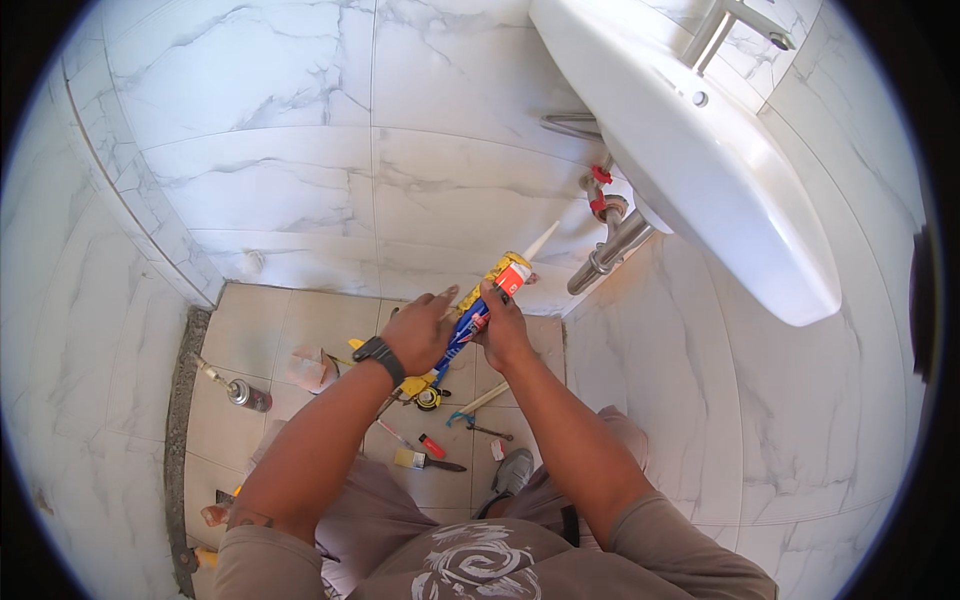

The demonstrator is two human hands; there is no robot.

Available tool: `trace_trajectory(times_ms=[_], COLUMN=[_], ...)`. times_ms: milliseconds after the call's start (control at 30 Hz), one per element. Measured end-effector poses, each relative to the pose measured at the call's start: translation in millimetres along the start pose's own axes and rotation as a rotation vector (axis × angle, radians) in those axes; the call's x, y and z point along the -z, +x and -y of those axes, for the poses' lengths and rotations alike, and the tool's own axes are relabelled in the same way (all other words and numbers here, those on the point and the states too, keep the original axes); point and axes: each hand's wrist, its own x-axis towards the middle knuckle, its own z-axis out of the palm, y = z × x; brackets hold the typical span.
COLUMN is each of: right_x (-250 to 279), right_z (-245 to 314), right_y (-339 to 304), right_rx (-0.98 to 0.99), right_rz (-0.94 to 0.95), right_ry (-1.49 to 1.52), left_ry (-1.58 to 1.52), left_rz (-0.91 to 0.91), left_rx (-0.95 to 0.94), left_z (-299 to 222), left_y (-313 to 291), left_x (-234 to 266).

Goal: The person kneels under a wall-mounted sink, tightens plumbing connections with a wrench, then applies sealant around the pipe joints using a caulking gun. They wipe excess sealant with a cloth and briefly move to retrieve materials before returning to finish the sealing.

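A yellow caulking gun (pixel 418 385) is held up in front of me at a slant, its white nozzle pointing up and right. In its frame lies a blue, white and red sealant cartridge (pixel 513 281). My right hand (pixel 505 332) is closed around the cartridge, thumb near its front end. On the other side, my left hand (pixel 413 332), with a black watch (pixel 380 358) on the wrist, grips the gun's frame; its fingertips point toward the front and its palm is hidden.
A white washbasin (pixel 720 170) with a metal drain pipe (pixel 610 252) juts out at the right. On the tiled floor lie a paintbrush (pixel 428 460), a red-handled tool (pixel 432 446), a tape measure (pixel 430 398), a hammer (pixel 480 402) and a wrench (pixel 490 431). A spray can (pixel 248 395) stands left.
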Motion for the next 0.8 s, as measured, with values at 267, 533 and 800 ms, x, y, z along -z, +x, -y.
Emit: trace_trajectory(times_ms=[267, 533, 800], right_x=[20, 23, 0], right_z=[30, 44, 62], right_y=[41, 50, 28], right_rx=[0.078, 0.160, 0.254], right_rz=[-0.186, -0.333, -0.403], right_ry=[-0.177, -0.080, -0.094], left_ry=[0.581, 0.429, 0.215], left_rz=[0.211, 0.027, -0.314], left_rx=[-0.299, -0.488, -0.546], left_z=[71, 102, 104], left_y=[23, 55, 58], left_x=[2, -29, -33])
